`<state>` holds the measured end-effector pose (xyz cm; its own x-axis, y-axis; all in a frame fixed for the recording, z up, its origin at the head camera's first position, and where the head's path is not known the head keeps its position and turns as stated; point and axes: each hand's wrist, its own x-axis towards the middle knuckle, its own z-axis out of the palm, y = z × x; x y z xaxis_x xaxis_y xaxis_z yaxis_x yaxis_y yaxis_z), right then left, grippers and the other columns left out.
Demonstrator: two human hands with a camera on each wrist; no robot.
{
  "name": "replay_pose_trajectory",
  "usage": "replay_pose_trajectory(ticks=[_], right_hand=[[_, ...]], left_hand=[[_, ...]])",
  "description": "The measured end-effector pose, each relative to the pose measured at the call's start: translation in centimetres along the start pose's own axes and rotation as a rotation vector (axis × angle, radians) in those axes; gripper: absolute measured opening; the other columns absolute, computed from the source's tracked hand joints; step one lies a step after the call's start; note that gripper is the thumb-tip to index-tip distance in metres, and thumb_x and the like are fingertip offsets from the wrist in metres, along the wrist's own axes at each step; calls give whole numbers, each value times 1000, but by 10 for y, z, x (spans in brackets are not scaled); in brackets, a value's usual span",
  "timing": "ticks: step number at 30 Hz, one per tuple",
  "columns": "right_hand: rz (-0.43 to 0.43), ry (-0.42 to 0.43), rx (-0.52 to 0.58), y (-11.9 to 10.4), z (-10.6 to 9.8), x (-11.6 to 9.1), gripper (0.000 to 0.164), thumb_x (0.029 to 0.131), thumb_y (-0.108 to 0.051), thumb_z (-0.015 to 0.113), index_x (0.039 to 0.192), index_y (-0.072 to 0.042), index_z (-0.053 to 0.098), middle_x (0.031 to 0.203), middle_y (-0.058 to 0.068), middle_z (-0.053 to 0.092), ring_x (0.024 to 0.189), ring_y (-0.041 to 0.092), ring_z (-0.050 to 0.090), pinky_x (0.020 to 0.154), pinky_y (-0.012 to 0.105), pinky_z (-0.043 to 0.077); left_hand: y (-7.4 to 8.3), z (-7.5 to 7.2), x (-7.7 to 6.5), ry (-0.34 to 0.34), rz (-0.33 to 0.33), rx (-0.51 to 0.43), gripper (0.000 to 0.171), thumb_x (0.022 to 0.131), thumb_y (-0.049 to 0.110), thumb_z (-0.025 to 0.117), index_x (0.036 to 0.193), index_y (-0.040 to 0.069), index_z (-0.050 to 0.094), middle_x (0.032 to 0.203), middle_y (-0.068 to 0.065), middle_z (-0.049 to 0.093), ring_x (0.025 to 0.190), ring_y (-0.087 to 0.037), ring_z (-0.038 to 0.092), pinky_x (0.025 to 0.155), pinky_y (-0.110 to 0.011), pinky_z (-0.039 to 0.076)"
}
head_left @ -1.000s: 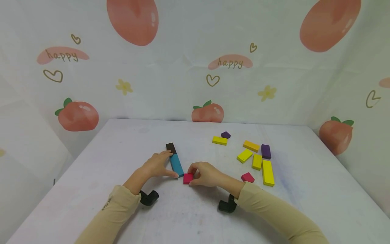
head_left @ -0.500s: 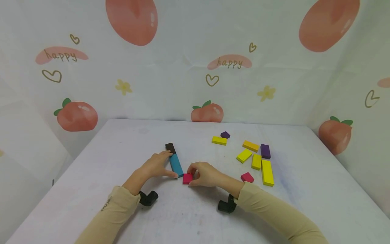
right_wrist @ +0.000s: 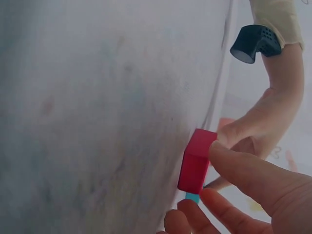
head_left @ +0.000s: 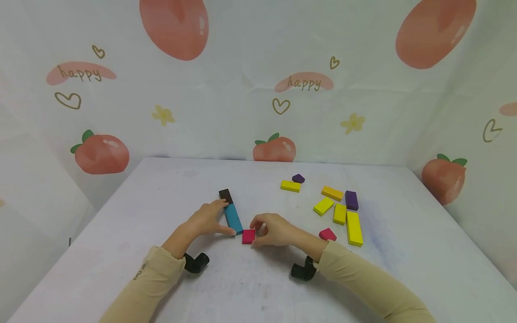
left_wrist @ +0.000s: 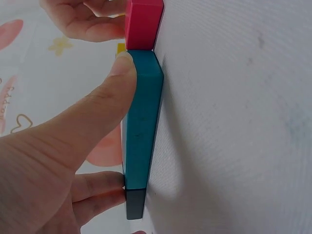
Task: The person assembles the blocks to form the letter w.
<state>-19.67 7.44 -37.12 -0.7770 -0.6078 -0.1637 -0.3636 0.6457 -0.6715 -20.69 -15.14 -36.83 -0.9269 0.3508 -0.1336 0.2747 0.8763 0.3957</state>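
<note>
My left hand (head_left: 208,219) lies along a blue block (head_left: 233,219), with its thumb on the near end and its fingertips by the joint with a dark brown block (head_left: 226,196). The two blocks lie end to end in a slanting row. A red block (head_left: 248,237) stands at the blue block's near end, touching it in the left wrist view. My right hand (head_left: 274,231) has thumb and forefinger at the red block's right edge, loosely bent around its corners. In the right wrist view, the red block (right_wrist: 195,161) shows almost whole beside the thumb.
To the right lie yellow blocks (head_left: 354,229), an orange block (head_left: 332,193), a purple block (head_left: 352,200) and a red five-sided piece (head_left: 327,234). Farther back are another yellow block (head_left: 291,186) and a small purple piece (head_left: 298,178). A patterned cloth hangs behind the white table (head_left: 181,291).
My right hand has eased slightly to the right, its fingertips loosening at the red block. The left hand and the blocks stay in place.
</note>
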Motion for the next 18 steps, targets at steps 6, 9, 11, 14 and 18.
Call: replay_pose_trajectory(ticks=[6, 9, 11, 14, 18], right_hand=[[22, 16, 6, 1, -7, -2, 35, 80, -18, 73, 111, -9, 60, 103, 5, 63, 82, 12, 55, 69, 20, 51], [37, 31, 6, 2, -12, -3, 34, 80, -18, 72, 111, -9, 60, 104, 5, 63, 83, 13, 56, 70, 21, 52], [40, 43, 4, 5, -16, -3, 34, 81, -19, 72, 111, -9, 60, 105, 6, 63, 83, 13, 56, 71, 21, 51], [43, 71, -3, 10, -23, -1, 34, 82, -21, 72, 111, -8, 60, 104, 7, 63, 84, 14, 56, 72, 22, 52], [39, 121, -26, 20, -34, 3, 34, 82, -22, 71, 110, -7, 60, 104, 9, 64, 84, 15, 58, 76, 25, 53]], left_hand=[[2, -1, -1, -6, -7, -7, 89, 71, 41, 78, 138, -3, 40, 147, -22, 35, 129, -48, 38, 103, -58, 37], [2, -1, -1, -12, -11, -4, 89, 71, 42, 78, 138, -3, 39, 148, -22, 34, 129, -47, 37, 104, -58, 37], [3, -1, -1, -15, -15, -8, 89, 72, 42, 78, 139, -2, 39, 148, -22, 34, 130, -47, 36, 104, -58, 36], [3, -1, -1, -16, -14, -5, 89, 72, 41, 78, 139, -3, 39, 148, -22, 34, 130, -47, 36, 104, -58, 36], [3, -1, -2, -13, -6, -4, 89, 72, 40, 78, 138, -4, 39, 147, -23, 34, 130, -48, 36, 104, -58, 36]])
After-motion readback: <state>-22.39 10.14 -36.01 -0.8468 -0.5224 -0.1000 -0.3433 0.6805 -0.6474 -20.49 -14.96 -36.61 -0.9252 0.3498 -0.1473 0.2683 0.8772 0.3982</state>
